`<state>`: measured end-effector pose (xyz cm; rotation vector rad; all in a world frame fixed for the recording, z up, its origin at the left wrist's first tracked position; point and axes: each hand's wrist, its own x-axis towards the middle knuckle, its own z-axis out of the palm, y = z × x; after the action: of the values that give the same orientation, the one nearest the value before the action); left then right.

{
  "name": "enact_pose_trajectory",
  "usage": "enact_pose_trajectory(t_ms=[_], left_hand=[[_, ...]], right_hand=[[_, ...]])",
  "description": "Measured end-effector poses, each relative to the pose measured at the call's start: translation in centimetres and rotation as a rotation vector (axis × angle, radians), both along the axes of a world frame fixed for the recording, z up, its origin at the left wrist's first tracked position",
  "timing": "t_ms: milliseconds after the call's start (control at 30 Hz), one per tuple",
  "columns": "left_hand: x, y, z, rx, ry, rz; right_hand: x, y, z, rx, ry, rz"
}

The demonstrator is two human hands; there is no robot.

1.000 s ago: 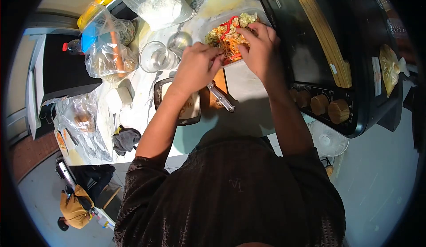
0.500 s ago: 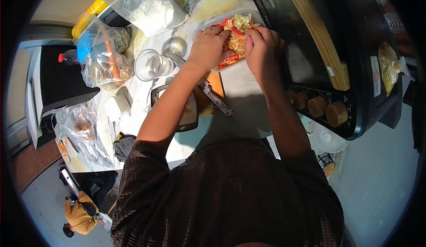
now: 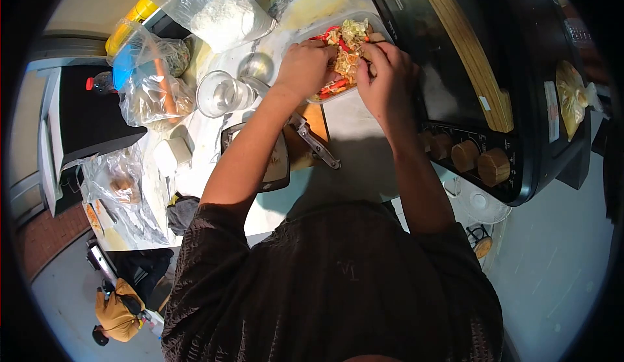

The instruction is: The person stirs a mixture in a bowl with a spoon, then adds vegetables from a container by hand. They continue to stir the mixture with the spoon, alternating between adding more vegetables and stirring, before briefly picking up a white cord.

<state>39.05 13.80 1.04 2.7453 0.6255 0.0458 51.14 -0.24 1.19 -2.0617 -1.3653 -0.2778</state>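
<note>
Chopped food (image 3: 349,53), pale shreds with red pieces, lies in a clear plastic container (image 3: 325,24) at the top centre. My left hand (image 3: 305,69) is at the container's left side, its curled fingertips in the food and partly hidden. From the right, my right hand (image 3: 385,76) reaches in with bent fingers against the food; what they grip is too small to make out. Below the left hand a knife (image 3: 314,143) rests over a wooden board (image 3: 317,123), beside a dark-rimmed tray (image 3: 278,167) partly covered by my left forearm.
Left of my hands stand a glass jug (image 3: 221,95), a bag of white powder (image 3: 227,21) and a bag with a carrot (image 3: 159,92). A white container (image 3: 172,156) sits lower left. A black oven (image 3: 455,69) borders the right. Another person (image 3: 120,313) is at lower left.
The fingers of both hands have shifted slightly in the food. The right hand's fingers have spread a little, and the shreds between the hands lie differently.
</note>
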Motion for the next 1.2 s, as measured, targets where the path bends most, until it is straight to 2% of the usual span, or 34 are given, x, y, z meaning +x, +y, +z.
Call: enact_pose_trajectory(t_ms=[100, 233, 400, 533, 600, 700, 833, 900, 933, 1000, 1200], left_hand=[[-0.1, 0.0, -0.1, -0.046, -0.134, 0.053], [0.8, -0.2, -0.3, -0.12, -0.118, 0.05], [1.0, -0.5, 0.4, -0.104, 0.069, 0.055], [-0.5, 0.2, -0.2, -0.105, -0.005, 0.016], [-1.4, 0.6, 0.3, -0.239, -0.183, 0.055], [-2.7, 1.2, 1.0, -0.372, -0.299, 0.15], [-3.2, 1.4, 2.2, -0.518, -0.254, 0.278], [-3.3, 1.5, 2.3, -0.753, -0.343, 0.294], [-3.4, 1.3, 2.6, -0.751, -0.344, 0.295], [-3.6, 0.7, 3.7, -0.899, -0.416, 0.3], [-7.3, -1.5, 6.0, -0.944, -0.525, 0.352]], right_hand=[[0.0, -0.3, 0.2, 0.018, 0.008, 0.022], [-0.2, -0.5, 0.0, 0.013, 0.021, 0.01], [-0.1, -0.7, -0.3, 0.057, 0.028, 0.033], [0.0, -1.0, 0.1, 0.048, 0.052, 0.037], [0.0, -1.1, 0.1, 0.065, 0.053, 0.055], [-0.1, -1.1, -0.1, 0.083, 0.083, 0.061], [-0.3, -1.1, 0.0, 0.077, 0.103, 0.049], [-0.3, -1.2, 0.2, 0.105, 0.087, 0.053], [-0.4, -1.2, 0.3, 0.107, 0.087, 0.054], [-0.4, -1.3, 0.4, 0.125, 0.09, 0.058], [-2.2, -1.1, 2.1, 0.122, 0.091, 0.097]])
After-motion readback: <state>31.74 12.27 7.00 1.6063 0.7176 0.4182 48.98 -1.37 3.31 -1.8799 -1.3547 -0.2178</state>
